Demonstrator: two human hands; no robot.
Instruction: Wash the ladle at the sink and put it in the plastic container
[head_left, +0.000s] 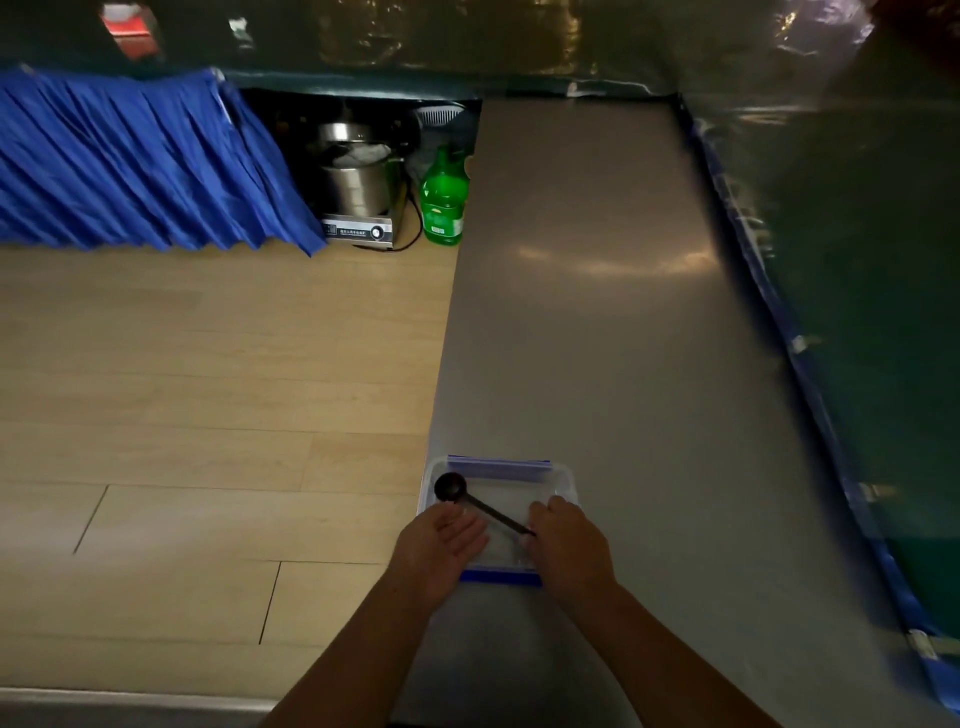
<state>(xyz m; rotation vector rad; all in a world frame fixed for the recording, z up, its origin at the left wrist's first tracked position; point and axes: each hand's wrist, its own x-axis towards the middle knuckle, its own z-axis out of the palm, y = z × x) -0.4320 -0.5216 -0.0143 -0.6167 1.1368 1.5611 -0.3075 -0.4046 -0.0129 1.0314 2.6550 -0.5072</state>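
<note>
A long grey metal surface runs away from the viewer, with pale wooden floor to its left; no sink shows in this view. At the surface's near left corner sits the clear rectangular plastic container with blue clip edges, close to the person, probably so both hands can reach it without stretching. Inside it lies the small black plastic ladle, bowl resting in the far left corner and thin handle slanting back toward the near right, a diagonal that seems to suit the container's length.

The left hand is over the container's near left edge, palm turned up and inward, fingers loosely spread and holding nothing; it looks placed to steady the container. The right hand hangs over the near right side, knuckles up, wrist bent down, fingers curled at the handle's end. They cover the tip, so whether they pinch it or have just let go cannot be told. Both forearms reach forward, converging on the container.
</note>
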